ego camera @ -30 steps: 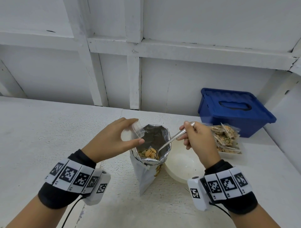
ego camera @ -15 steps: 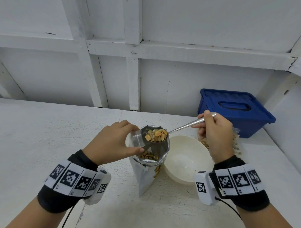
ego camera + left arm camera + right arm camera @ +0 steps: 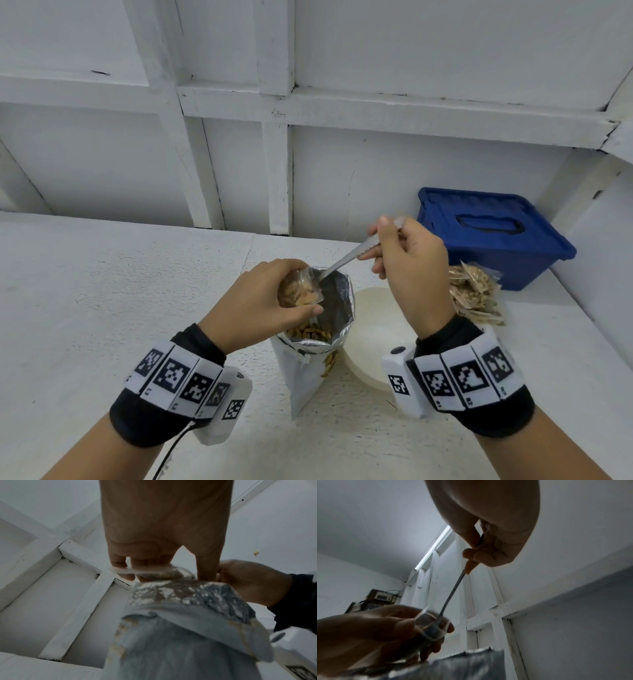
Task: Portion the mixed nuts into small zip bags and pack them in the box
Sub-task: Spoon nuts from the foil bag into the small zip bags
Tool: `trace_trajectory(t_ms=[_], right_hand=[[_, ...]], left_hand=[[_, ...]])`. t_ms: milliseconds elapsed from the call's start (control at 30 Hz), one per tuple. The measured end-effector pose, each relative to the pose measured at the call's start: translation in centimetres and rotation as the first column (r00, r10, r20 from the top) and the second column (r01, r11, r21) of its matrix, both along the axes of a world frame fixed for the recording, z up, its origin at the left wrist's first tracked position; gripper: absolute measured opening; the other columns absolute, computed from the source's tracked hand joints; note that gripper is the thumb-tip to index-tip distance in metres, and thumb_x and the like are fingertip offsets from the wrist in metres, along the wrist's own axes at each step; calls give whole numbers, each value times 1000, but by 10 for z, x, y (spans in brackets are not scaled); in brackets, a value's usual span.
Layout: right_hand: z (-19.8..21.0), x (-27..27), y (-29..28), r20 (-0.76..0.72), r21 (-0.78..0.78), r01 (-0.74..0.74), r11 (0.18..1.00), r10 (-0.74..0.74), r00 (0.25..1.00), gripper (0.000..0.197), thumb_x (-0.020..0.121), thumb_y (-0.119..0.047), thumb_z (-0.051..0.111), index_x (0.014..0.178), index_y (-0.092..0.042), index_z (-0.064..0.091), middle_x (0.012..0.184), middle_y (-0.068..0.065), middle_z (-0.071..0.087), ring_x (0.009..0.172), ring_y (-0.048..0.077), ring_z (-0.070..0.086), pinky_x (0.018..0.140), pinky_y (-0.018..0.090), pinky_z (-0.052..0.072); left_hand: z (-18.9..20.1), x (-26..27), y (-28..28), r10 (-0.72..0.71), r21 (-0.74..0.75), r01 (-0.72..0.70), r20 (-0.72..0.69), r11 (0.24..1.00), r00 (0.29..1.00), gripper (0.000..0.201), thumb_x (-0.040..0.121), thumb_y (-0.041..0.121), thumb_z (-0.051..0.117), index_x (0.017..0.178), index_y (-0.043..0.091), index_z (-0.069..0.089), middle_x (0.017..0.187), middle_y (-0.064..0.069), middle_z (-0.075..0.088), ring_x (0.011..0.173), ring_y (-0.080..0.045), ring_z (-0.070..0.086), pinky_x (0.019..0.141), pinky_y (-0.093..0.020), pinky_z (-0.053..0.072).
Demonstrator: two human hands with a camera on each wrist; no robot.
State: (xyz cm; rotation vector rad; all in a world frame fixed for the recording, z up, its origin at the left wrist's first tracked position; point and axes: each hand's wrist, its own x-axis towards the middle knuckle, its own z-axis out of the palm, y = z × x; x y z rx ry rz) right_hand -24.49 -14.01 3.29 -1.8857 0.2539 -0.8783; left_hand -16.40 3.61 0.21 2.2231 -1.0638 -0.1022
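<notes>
the left hand (image 3: 260, 305) is curled around a small clear zip bag (image 3: 301, 291), thumb underneath and fingers over the top, holding its mouth open toward the right hand. nuts (image 3: 296, 296) already show through the plastic. the hand and bag sit just above the open mouth of a large foil pouch (image 3: 337, 308), which stands upright on the white table (image 3: 102, 291) directly below the left fingers, with more nuts inside it near its front wall.

the right hand (image 3: 411, 267) pinches the handle of a metal spoon (image 3: 352, 255) between thumb and fingers, raised higher than the left hand and to its right. the spoon slopes down and left from the grip, and its bowl end goes into the mouth of the small bag; the right wrist view shows the tip (image 3: 440, 620) inside the clear plastic rim.

below the right wrist sits a pale bowl (image 3: 373, 329), touching or just beside the pouch. just right of the right hand lies a heap of filled small bags (image 3: 476, 294). beyond that heap, further right and back, stands a blue box (image 3: 493, 236) with its lid on, against the white wall.
</notes>
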Motion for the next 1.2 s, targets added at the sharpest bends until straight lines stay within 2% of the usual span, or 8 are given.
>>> trace_trajectory(t_ms=[167, 333, 500, 667, 800, 900, 1033, 1200], right_hand=[[24, -2, 7, 230, -296, -7, 955, 78, 970, 23, 93, -26, 45, 89, -10, 61, 64, -19, 55, 56, -5, 57, 50, 11, 46], [31, -10, -12, 324, -245, 109, 963, -25, 946, 20, 93, -29, 43, 89, -16, 57, 61, -23, 57, 57, -3, 59, 48, 15, 45], [-5, -15, -7, 67, -300, -25, 954, 47, 997, 17, 92, -33, 41, 90, -24, 56, 68, -10, 61, 62, 12, 58, 51, 25, 48], [-52, -4, 13, -162, -480, -173, 860, 107, 981, 38, 90, -43, 40, 97, -21, 69, 73, 1, 67, 63, 13, 57, 55, 27, 47], [-65, -1, 19, -277, -632, -234, 739, 66, 959, 42, 88, -48, 32, 97, -29, 69, 67, -2, 58, 62, 9, 44, 50, 10, 20], [-64, 0, 17, -346, -590, -290, 753, 89, 934, 46, 88, -52, 28, 97, -29, 68, 70, -1, 61, 65, 11, 48, 50, 14, 27], [-61, 0, 17, -364, -439, -331, 835, 172, 915, 35, 89, -43, 40, 86, -21, 67, 67, -1, 64, 64, 14, 55, 59, 36, 46], [-52, -4, 16, -326, -255, -286, 924, 196, 925, 21, 94, -27, 51, 79, -22, 66, 63, 1, 66, 63, 12, 59, 58, 21, 44]], left_hand=[[-6, 2, 5, 48, -131, -58, -74, 990, 996, 70, 59, 71, 54, 116, 31, 46, 99, 23, 53, 94, 5, 51, 73, -8, 42], [-5, 8, 17, 127, -212, -141, -79, 967, 989, 45, 73, 38, 71, 111, 26, 50, 94, 13, 59, 95, 4, 49, 70, -3, 40], [-7, 12, 24, 140, -232, -168, -131, 958, 981, 44, 73, 34, 71, 113, 23, 53, 96, 11, 62, 93, 4, 53, 65, -2, 41], [-8, 8, 20, 94, -149, -119, -163, 982, 982, 58, 62, 70, 64, 107, 36, 51, 92, 15, 63, 80, 4, 58, 57, -12, 47], [-10, 10, 20, 99, -135, -122, -167, 983, 981, 61, 56, 71, 57, 107, 38, 49, 94, 15, 64, 85, 5, 58, 59, -19, 52], [-10, 9, 19, 97, -124, -119, -176, 985, 980, 63, 55, 71, 59, 108, 36, 49, 94, 12, 65, 85, 2, 60, 63, -27, 55], [-9, 7, 17, 95, -105, -115, -175, 988, 980, 59, 64, 65, 66, 110, 32, 49, 101, 7, 64, 87, -4, 61, 70, -30, 56], [-9, 7, 18, 106, -94, -122, -163, 988, 981, 53, 63, 59, 65, 108, 35, 48, 102, 9, 63, 87, 0, 60, 74, -24, 53]])
